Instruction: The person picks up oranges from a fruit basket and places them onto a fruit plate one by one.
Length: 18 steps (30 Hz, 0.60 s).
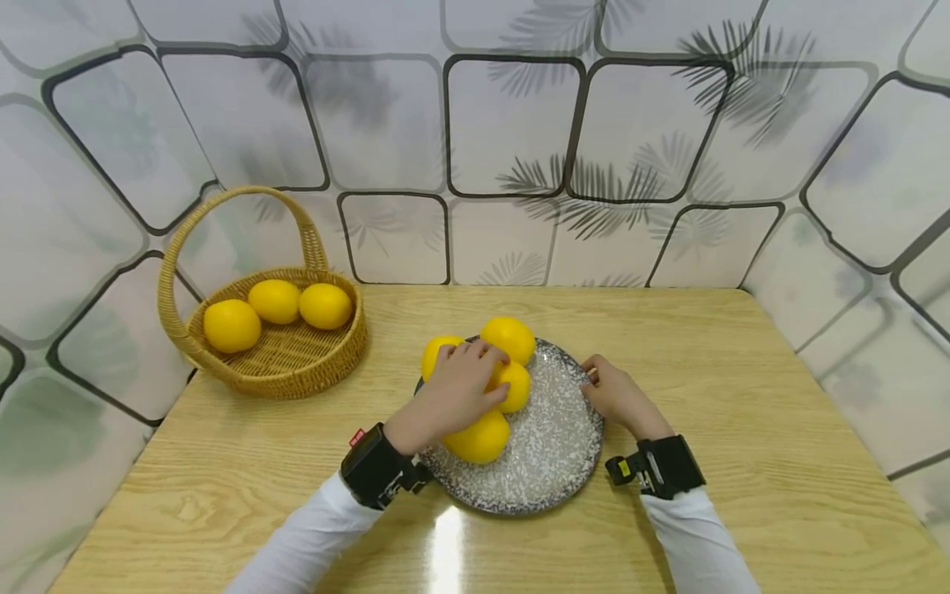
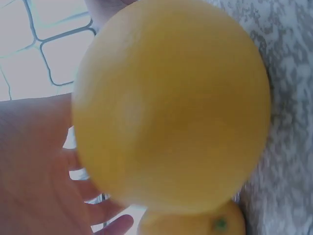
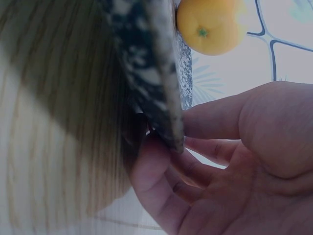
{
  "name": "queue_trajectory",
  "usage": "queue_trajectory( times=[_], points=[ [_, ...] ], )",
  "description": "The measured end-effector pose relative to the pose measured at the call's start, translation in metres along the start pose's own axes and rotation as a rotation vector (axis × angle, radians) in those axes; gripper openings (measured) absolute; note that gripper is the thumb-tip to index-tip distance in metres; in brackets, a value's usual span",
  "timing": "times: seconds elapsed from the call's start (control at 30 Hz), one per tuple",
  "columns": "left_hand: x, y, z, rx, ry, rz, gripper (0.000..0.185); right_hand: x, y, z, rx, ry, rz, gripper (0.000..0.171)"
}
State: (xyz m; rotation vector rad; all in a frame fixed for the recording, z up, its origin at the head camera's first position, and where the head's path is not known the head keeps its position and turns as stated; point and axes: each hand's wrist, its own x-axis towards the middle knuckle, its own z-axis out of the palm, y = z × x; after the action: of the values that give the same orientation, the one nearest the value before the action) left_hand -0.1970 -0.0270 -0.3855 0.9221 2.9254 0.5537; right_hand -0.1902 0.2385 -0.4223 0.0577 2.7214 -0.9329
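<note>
A round grey speckled plate [image 1: 552, 445] with a dark rim lies on the table, bearing several yellow-orange oranges on its left side. My left hand [image 1: 460, 388] reaches over them, fingers and thumb curved round the orange [image 1: 515, 388] nearest the plate's middle. The front orange [image 1: 478, 439] sits under that wrist; a large orange [image 2: 171, 107] fills the left wrist view and hides part of the hand. Behind lies another orange [image 1: 509, 338]. At the plate's right rim, my right hand [image 1: 619, 398] pinches the edge, thumb above and fingers beneath in the right wrist view.
A wicker basket [image 1: 297, 384] with a tall arched handle stands at the back left of the wooden table [image 1: 742, 396]. Three oranges [image 1: 275, 302] lie inside it. A patterned wall [image 1: 512, 124] rises directly behind the table.
</note>
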Motion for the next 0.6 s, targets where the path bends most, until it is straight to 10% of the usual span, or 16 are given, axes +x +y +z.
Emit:
queue_trajectory(
  times=[0.6],
  points=[
    [-0.012, -0.096, -0.082, 0.012, 0.177, -0.201, 0.041, -0.002, -0.001, 0.0, -0.001, 0.0, -0.016, 0.037]
  ],
)
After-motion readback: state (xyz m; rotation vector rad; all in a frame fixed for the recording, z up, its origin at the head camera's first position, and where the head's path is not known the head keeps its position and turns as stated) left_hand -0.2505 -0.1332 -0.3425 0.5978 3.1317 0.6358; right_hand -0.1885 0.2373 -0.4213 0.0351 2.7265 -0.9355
